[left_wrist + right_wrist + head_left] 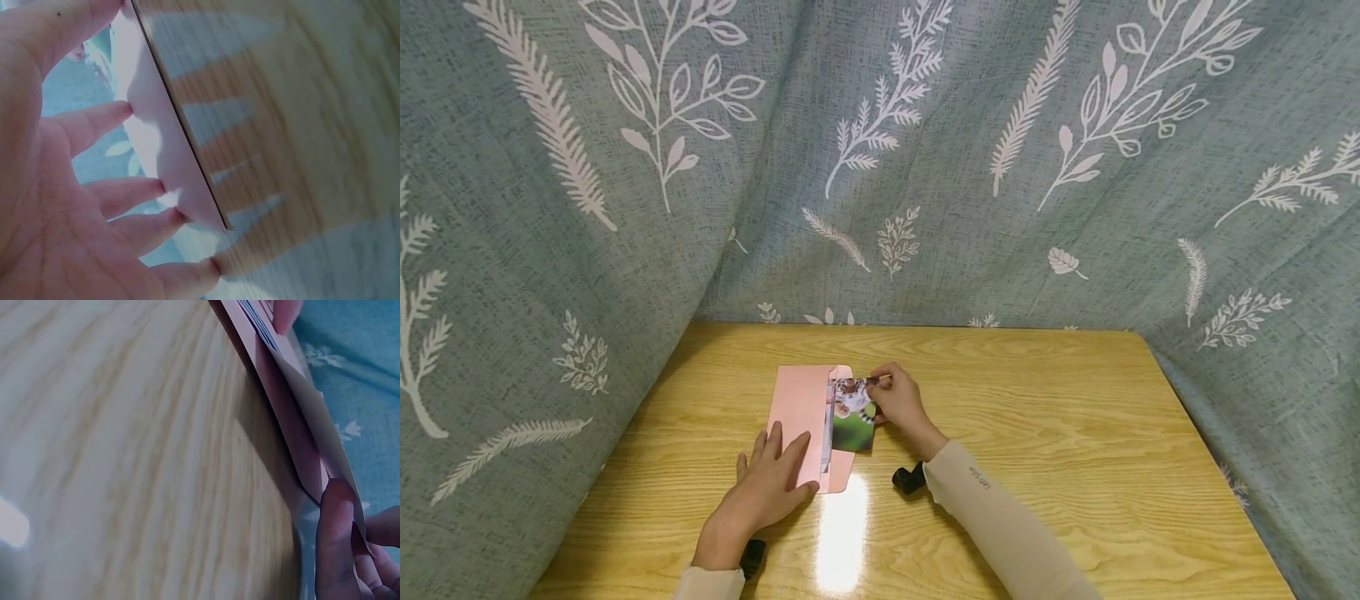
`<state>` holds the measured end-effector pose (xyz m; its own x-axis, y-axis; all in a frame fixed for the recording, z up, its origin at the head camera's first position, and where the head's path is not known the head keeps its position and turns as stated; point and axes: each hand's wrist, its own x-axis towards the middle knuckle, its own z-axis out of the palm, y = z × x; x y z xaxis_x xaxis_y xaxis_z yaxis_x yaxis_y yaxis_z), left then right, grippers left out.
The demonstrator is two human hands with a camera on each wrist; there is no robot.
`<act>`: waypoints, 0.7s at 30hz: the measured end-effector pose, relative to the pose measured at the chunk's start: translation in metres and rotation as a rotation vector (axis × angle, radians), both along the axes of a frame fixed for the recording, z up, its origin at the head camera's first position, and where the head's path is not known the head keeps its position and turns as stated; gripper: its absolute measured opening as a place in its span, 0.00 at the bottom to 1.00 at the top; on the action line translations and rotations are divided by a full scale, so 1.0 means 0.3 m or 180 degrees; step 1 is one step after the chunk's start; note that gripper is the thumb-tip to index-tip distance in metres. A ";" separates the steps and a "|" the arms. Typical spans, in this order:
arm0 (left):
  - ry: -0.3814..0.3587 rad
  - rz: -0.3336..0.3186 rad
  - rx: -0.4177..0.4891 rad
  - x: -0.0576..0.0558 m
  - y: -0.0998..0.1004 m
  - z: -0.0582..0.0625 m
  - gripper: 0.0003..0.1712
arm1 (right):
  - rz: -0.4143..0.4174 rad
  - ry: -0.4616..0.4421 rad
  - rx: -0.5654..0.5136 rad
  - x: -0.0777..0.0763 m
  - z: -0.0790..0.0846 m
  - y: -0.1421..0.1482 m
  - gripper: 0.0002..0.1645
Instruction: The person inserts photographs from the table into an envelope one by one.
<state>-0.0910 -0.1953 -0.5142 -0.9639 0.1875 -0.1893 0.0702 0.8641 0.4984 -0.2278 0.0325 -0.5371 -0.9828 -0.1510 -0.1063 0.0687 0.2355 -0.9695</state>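
Fingertips (336,537) pinch a card (325,425) beside the pink envelope (284,406) on wood.

My left hand (767,483) rests on the envelope (801,417) at frame centre; my right hand (898,402) holds the photo (854,414) just right of it.

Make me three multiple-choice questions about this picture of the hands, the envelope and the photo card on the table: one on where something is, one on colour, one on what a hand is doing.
1. Where does the photo card lie?
A. at the envelope's open right end
B. under the left hand
C. by the table's far edge

2. What colour is the envelope?
A. blue
B. pink
C. white

3. What is the left hand doing?
A. making a fist in the air
B. gripping the photo card
C. resting flat on the envelope

Answers: 1 A, the card overlaps the flap end; 2 B, it shows pink on the wooden table; 3 C, straight fingers press it while the right hand pinches the card.
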 end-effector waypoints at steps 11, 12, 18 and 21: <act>0.0005 -0.0024 -0.0011 0.003 -0.003 0.002 0.44 | 0.0108 -0.0045 0.0042 0.015 0.003 -0.059 0.15; 0.0010 -0.0028 -0.0009 0.004 -0.003 0.003 0.44 | 0.0111 -0.0044 0.0037 0.016 0.004 -0.066 0.15; 0.0028 -0.0019 0.0035 0.002 -0.001 0.008 0.44 | 0.0113 -0.0097 -0.0009 0.022 0.008 -0.098 0.14; 0.0030 -0.0020 0.0024 0.002 -0.002 0.007 0.44 | 0.0145 -0.0114 -0.0020 0.025 0.009 -0.113 0.14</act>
<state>-0.0904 -0.1958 -0.5121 -0.9644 0.1949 -0.1788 0.0803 0.8598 0.5042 -0.2201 -0.0013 -0.5343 -0.9704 -0.1964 -0.1403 0.0928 0.2330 -0.9680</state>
